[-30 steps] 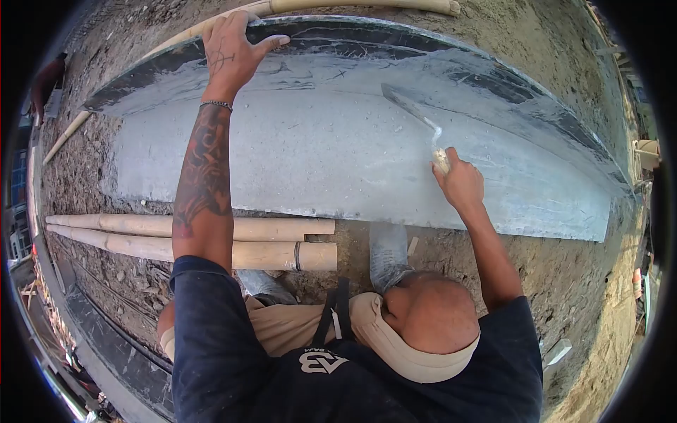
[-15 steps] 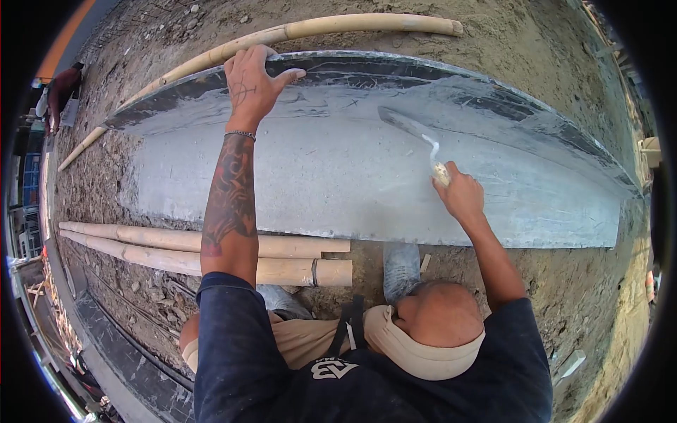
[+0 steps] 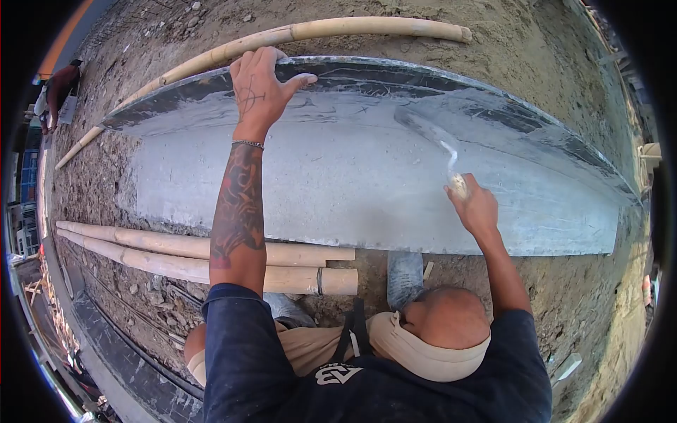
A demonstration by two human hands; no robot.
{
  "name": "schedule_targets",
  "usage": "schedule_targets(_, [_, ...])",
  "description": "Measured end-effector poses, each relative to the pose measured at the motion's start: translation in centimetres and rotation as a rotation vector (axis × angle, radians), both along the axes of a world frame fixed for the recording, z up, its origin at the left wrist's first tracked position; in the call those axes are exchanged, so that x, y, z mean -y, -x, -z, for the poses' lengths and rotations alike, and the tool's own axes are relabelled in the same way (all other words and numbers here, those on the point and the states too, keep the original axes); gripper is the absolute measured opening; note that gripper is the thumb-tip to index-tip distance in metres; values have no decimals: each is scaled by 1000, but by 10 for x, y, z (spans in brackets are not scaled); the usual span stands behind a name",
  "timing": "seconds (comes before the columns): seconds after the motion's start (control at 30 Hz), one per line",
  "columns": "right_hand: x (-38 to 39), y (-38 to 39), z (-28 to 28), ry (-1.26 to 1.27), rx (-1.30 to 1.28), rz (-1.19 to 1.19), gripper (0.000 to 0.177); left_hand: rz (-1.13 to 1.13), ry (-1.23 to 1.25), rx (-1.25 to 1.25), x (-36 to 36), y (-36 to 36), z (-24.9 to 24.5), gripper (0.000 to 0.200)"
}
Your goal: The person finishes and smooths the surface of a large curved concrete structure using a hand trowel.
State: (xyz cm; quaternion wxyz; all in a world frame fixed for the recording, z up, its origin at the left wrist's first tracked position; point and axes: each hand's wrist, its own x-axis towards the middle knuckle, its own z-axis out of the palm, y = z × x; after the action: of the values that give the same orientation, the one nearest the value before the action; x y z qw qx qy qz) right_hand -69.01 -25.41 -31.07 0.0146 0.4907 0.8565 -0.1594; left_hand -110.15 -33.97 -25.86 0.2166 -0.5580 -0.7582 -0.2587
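Observation:
My left hand grips the top edge of a dark upright board, fingers hooked over it and thumb stretched along the near face. Grey smears cover the lower part of that board. At its foot lies a long, smooth grey slab of cement. My right hand is closed round the pale handle of a trowel. The trowel's blade, slanting up and left, lies along the corner where slab and board meet. Its tip blends into the grey surface, so the exact contact cannot be told.
Behind the board a long bamboo pole rests on bare soil. Two more bamboo poles lie on the near left, close to my bent knees. Another person is bent over at the far left. A pale scrap lies near right.
My right hand and the trowel have slid slightly right and nearer to me, the blade staying along the corner. My left hand appears a little further right on the edge; the view shifted slightly.

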Motion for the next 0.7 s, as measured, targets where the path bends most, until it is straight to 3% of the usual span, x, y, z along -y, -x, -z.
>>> schedule_targets(0.07, [-11,-56,-13,-54,-82,70,40,-11,-2,1,1,0,1,55])
schedule_targets(0.17, [-21,-48,-19,6,52,119,41,23,9,-8,-4,-2,2,54])
schedule_targets(0.3, [-9,-55,13,-2,-74,108,41,-14,7,-23,-1,-4,1,54])
schedule_targets(0.4, [-28,-45,8,-24,9,25,42,-26,84,42,-1,-7,-5,55])
schedule_targets(0.57, [-20,1,3,28,0,-88,40,-49,54,-1,0,-9,-4,56])
schedule_targets(0.7, [-10,114,10,73,-187,-345,41,-92,144,27,-1,-13,-13,52])
